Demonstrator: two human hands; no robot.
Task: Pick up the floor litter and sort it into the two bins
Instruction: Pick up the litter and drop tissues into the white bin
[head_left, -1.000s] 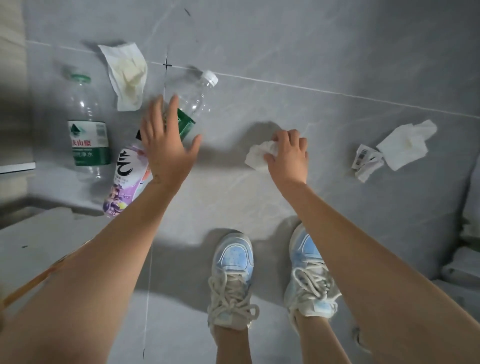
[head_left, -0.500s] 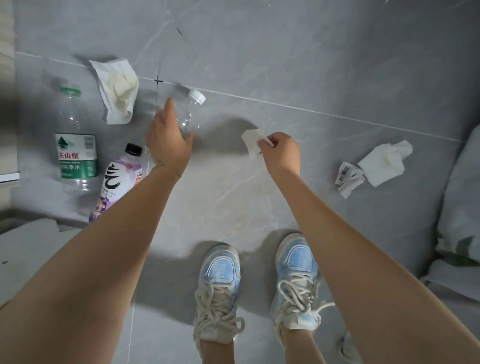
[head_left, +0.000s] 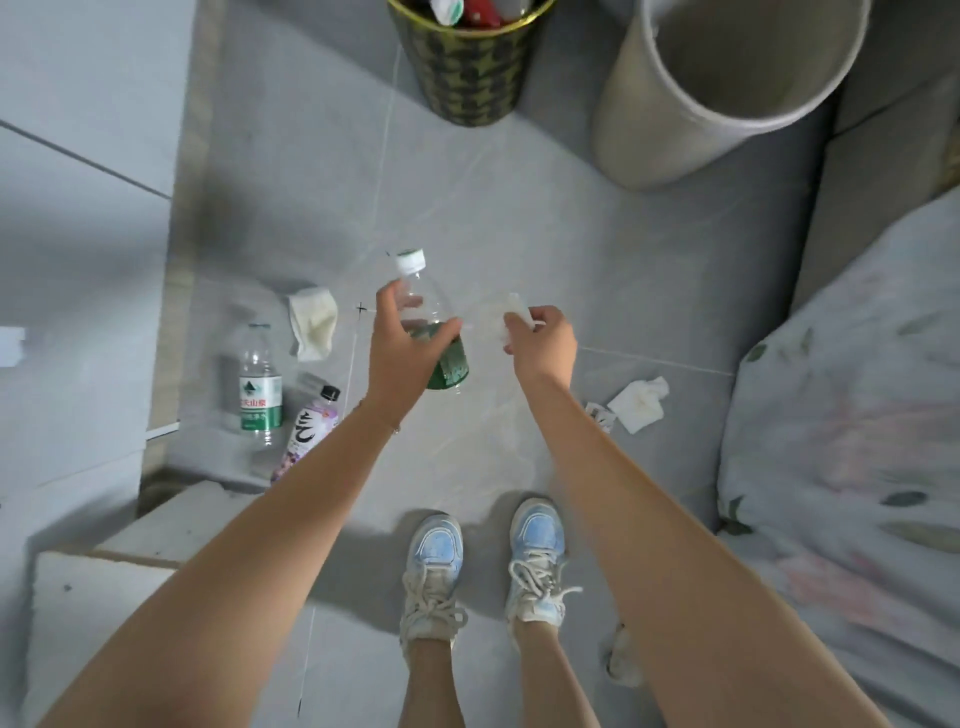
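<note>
My left hand (head_left: 400, 358) grips a clear plastic bottle (head_left: 434, 332) with a green label and white cap, lifted off the floor. A crumpled white tissue (head_left: 498, 319) is pinched in my right hand (head_left: 545, 343) beside it. On the floor at left lie a green-labelled water bottle (head_left: 260, 387), a purple-labelled bottle (head_left: 309, 431) and a white tissue (head_left: 313, 322). Another tissue (head_left: 639, 404) and a small barcode scrap (head_left: 600, 415) lie at right. Far ahead stand a dark patterned bin (head_left: 467, 67) holding bottles and a pale beige bin (head_left: 727, 88).
A bed with a floral cover (head_left: 852, 441) fills the right side. A pale cabinet or wall (head_left: 88, 208) runs along the left, with a low white block (head_left: 104, 597) at lower left. My two shoes (head_left: 483, 566) stand on the grey tile floor.
Both hands have risen from the floor with the bottle and the tissue. The view has tilted up, bringing the two bins into sight.
</note>
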